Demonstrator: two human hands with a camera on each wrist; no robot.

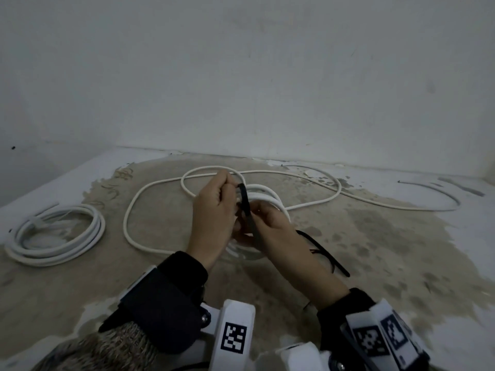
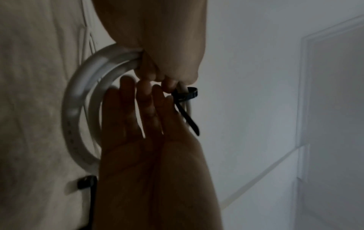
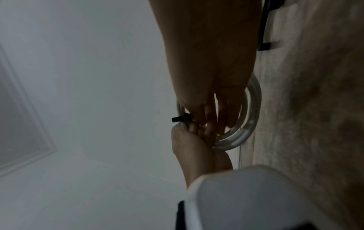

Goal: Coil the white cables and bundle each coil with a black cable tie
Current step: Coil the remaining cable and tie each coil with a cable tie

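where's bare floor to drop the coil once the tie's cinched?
Bare patches: near floor between the finished coil and the left hand; right of the spare ties, below the long loose cable. Crowded: behind both hands, where the loose loops cross, and under the right hand, by the ties.

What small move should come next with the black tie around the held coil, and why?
Probably pull the tail to cinch it: the black cable tie already loops the held coil, pinched by the left hand and right hand, and the loop looks slack.
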